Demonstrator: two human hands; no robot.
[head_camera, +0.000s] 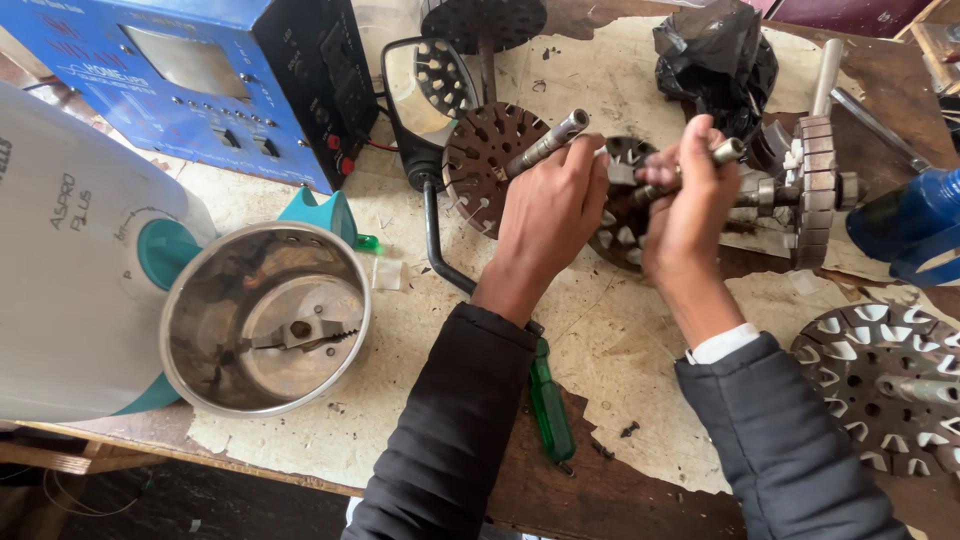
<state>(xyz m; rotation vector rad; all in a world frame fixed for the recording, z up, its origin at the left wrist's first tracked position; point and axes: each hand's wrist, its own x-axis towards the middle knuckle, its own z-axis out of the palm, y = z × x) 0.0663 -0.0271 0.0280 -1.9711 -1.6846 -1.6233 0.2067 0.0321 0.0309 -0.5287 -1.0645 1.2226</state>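
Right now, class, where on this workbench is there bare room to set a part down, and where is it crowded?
Free: the paper-covered patch between the steel jar and the left hand sleeve, and the strip between both sleeves, past the green screwdriver. Crowded: around the right hand, among the rotor discs and black bag.

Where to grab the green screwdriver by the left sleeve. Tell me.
Grip the green screwdriver by its translucent handle, coming from above. It lies flat on the table, partly under the left sleeve, with the handle's lower part exposed and nothing stacked on it.
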